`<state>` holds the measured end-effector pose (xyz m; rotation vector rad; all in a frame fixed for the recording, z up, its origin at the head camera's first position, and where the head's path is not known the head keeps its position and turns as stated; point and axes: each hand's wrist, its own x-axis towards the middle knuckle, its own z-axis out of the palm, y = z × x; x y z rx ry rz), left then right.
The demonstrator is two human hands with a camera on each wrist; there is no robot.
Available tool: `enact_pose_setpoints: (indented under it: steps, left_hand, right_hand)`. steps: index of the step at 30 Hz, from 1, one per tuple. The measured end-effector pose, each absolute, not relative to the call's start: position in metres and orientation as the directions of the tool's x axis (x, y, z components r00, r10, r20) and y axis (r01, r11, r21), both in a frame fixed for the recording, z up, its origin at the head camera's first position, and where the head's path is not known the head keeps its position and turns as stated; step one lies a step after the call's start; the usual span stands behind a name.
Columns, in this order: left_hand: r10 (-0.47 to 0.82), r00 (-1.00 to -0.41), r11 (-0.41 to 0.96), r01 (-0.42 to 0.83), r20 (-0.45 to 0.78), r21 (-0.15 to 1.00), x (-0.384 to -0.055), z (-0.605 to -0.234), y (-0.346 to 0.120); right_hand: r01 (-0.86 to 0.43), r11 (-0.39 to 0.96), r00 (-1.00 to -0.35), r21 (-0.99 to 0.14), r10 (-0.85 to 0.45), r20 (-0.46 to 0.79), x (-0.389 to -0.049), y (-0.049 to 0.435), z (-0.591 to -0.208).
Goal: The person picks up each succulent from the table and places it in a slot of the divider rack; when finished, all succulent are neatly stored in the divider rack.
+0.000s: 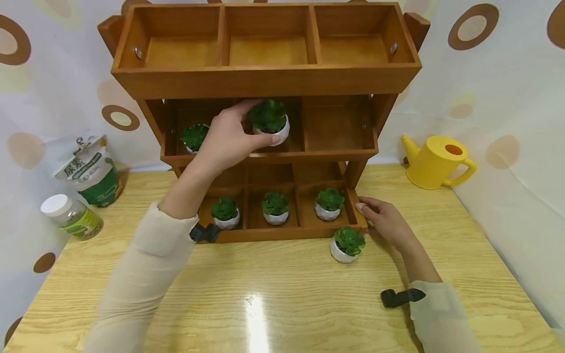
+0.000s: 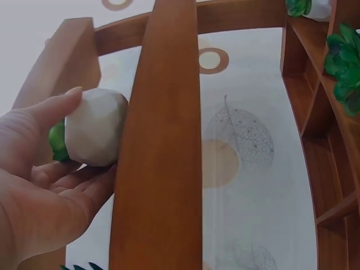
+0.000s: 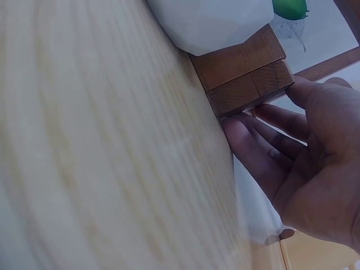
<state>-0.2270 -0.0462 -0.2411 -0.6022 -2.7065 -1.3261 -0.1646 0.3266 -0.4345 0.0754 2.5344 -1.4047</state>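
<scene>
My left hand [image 1: 234, 135] grips a potted succulent [image 1: 270, 117], green leaves in a white faceted pot, at the middle compartment of the wooden shelf's middle tier. In the left wrist view, the thumb lies on the white pot [image 2: 97, 128] and the fingers pass beneath, close beside a wooden board [image 2: 163, 135]. My right hand [image 1: 388, 220] holds the lower right end of the wooden plant shelf [image 1: 265, 83]; the right wrist view has its fingertips against that wooden corner [image 3: 250, 84]. Just left of it, another potted succulent [image 1: 346, 244] stands on the table, before the shelf.
One succulent [image 1: 194, 136] sits in the middle tier's left compartment. The bottom tier holds three more, at left [image 1: 226, 212], middle [image 1: 275, 208] and right [image 1: 328, 204]. A yellow watering can [image 1: 434, 164] stands right; a green-white bag [image 1: 94, 171] and white-capped jar [image 1: 72, 216] stand left.
</scene>
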Motion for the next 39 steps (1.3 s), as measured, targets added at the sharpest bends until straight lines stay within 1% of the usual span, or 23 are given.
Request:
enact_pose_setpoints:
  steps: [6,12,17,24,30,36,39]
  left_hand:
    - [0.308,-0.934,0.642,0.344,0.181,0.685,-0.235,-0.240,-0.037]
    - [0.327,-0.932,0.708,0.352,0.158,0.613,-0.239,-0.240,-0.028]
    - [0.329,-0.931,0.730,0.356,0.157,0.584,-0.240,-0.243,-0.026]
    - [0.368,-0.919,0.754,0.383,0.140,0.534,-0.238,-0.246,-0.025]
    - [0.386,-0.914,0.753,0.390,0.125,0.530,-0.237,-0.246,-0.025]
    - [0.398,-0.911,0.736,0.388,0.109,0.554,-0.236,-0.246,-0.029]
    - [0.395,-0.911,0.725,0.389,0.120,0.568,-0.236,-0.246,-0.030]
  right_hand:
    - [0.163,0.525,-0.970,-0.835,-0.067,-0.232,-0.164,0.327,-0.434]
    - [0.170,0.528,-0.969,-0.832,-0.065,-0.239,-0.164,0.326,-0.434]
    - [0.161,0.531,-0.970,-0.832,-0.069,-0.232,-0.165,0.326,-0.433]
    - [0.169,0.523,-0.968,-0.835,-0.070,-0.240,-0.165,0.327,-0.435]
    - [0.169,0.519,-0.969,-0.838,-0.068,-0.238,-0.166,0.327,-0.436]
    - [0.175,0.515,-0.967,-0.839,-0.072,-0.245,-0.166,0.327,-0.437]
    - [0.172,0.521,-0.967,-0.836,-0.071,-0.243,-0.166,0.327,-0.436]
